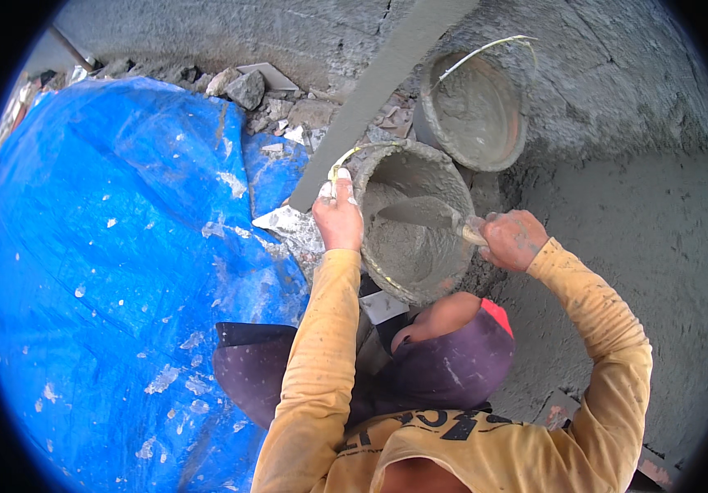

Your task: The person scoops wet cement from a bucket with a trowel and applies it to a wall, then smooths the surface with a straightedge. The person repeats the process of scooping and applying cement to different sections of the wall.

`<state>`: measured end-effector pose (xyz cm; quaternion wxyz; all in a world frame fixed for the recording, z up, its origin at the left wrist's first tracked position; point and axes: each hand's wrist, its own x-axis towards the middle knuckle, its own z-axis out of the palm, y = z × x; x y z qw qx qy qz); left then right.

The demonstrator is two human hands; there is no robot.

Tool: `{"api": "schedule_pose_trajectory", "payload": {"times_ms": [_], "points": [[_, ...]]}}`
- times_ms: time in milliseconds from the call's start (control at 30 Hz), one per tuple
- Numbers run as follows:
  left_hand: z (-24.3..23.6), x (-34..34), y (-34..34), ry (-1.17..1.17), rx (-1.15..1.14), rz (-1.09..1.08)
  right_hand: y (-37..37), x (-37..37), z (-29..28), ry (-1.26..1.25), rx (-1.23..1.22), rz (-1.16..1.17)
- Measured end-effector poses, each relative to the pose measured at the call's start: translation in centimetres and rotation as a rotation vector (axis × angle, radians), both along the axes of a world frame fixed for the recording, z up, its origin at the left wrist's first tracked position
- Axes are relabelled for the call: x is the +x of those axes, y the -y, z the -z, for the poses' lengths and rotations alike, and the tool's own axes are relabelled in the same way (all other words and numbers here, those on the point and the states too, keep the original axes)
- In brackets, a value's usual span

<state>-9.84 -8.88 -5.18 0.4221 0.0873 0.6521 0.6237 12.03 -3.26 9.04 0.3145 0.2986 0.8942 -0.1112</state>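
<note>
A bucket (pixel 451 177) with wet grey mortar (pixel 407 256) in it stands in front of me, its rim crusted with mortar. My left hand (pixel 340 218) is closed on the pale wire handle (pixel 359 149) at the bucket's left side, with whitish smears on the fingertips. In my right hand (pixel 515 240), closed round its grip, is a trowel (pixel 421 212). The trowel's mortar-coated blade reaches left over the mortar inside the bucket. Whether the blade touches the mortar, I cannot tell.
Behind stands a second mortar bucket (pixel 424 122) with its handle raised. A long grey bar (pixel 382 94) slants up from beside my left hand. Blue tarpaulin (pixel 124 246) covers the left, rubble (pixel 245 89) lies along the wall (pixel 206 37), and a grey mortar surface (pixel 641 263) spreads right.
</note>
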Motion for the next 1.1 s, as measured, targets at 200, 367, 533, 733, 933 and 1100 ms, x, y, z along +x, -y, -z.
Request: {"api": "schedule_pose_trajectory", "payload": {"times_ms": [200, 367, 533, 733, 933, 1100], "points": [[1.9, -0.4, 0.3, -0.011, 0.037, -0.012, 3.8, -2.3, 5.8, -0.262, -0.012, -0.250], [1.2, -0.3, 0.4, 0.000, 0.057, -0.037, -0.2, 1.0, -0.4, 0.020, -0.024, -0.117], [0.5, 0.3, 0.1, 0.016, 0.033, -0.010, 1.6, 1.4, 5.8, -0.074, 0.211, -0.105], [0.7, -0.9, 1.0, -0.123, -0.089, -0.004, 3.6, 1.1, -0.7, -0.121, -0.220, 0.153], [1.2, -1.4, 1.3, -0.040, -0.128, 0.058, 1.5, 1.1, 4.2, 0.173, -0.044, 0.136], [1.1, -1.9, 1.9, -0.155, -0.221, 0.117, 1.4, 1.4, 4.2, -0.143, 0.255, 0.132]]}}
